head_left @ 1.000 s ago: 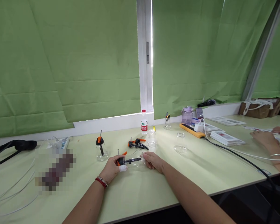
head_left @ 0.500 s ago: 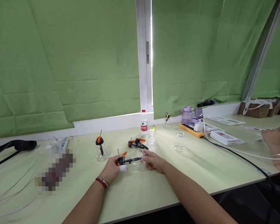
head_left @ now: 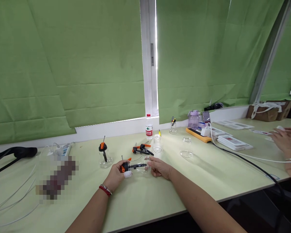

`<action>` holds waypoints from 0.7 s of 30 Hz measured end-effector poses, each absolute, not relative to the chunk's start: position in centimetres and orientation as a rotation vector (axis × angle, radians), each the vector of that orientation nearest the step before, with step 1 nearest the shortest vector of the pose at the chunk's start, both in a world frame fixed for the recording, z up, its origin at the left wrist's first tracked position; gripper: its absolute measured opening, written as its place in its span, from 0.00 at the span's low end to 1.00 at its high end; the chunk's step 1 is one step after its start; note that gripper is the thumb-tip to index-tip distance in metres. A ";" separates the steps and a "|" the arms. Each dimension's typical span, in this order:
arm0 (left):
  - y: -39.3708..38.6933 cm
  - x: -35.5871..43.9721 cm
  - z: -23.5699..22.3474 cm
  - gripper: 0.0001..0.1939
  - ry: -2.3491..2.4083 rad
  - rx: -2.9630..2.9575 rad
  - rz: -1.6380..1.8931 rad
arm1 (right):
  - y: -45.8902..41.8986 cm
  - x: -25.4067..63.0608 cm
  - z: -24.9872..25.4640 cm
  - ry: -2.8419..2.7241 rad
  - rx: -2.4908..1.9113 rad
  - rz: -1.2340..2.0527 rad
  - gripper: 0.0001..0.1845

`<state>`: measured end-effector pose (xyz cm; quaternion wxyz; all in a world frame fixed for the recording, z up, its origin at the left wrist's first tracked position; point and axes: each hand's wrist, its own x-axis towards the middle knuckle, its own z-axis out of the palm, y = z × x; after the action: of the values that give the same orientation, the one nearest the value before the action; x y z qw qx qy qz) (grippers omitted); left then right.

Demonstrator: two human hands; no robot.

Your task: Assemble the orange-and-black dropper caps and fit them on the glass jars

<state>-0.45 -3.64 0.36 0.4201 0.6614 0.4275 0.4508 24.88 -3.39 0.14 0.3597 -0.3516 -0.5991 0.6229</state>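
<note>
Held low over the table is a clear glass vessel (head_left: 142, 171) lying on its side. A black-and-orange tool (head_left: 133, 166), like a small bar clamp, runs lengthwise in it. My left hand (head_left: 118, 174), with a white wrap on a finger, is closed around the tool's black-and-orange end. My right hand (head_left: 158, 167) grips the vessel's other end with bent fingers. To the left, a similar glass vessel (head_left: 106, 163) stands upright with the same kind of tool (head_left: 102, 147) in its mouth. Behind my hands lie several loose black-and-orange clamp-like tools (head_left: 142, 149).
An upturned clear glass (head_left: 157, 144) and a water bottle (head_left: 148, 127) stand at the back. Glass pieces (head_left: 186, 154) lie rightward, near an orange power strip (head_left: 197, 135) and cables. A co-worker's hands (head_left: 285, 140) are at far right. A blurred-out object (head_left: 59, 178) lies left.
My hands keep their hold on the vessel and tool, with barely any movement. The view shifts slightly. At far right, the co-worker's hands have moved.
</note>
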 end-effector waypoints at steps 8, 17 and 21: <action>-4.1 0.1 3.5 0.26 1.067 1.751 1.222 | -3.3 24.5 -0.7 -1.697 -0.811 1.534 0.34; -1.4 0.1 7.1 0.31 1.843 2.400 0.931 | -2.4 24.6 -1.7 -1.808 -0.970 1.433 0.42; 0.4 -0.2 7.3 0.26 2.117 2.465 0.664 | -2.2 24.6 -2.1 -1.808 -0.968 1.432 0.38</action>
<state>-0.17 0.43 7.25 -0.0875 0.7405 0.6358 0.1995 24.60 -2.22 -2.07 0.3150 -0.3674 -0.6860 0.5433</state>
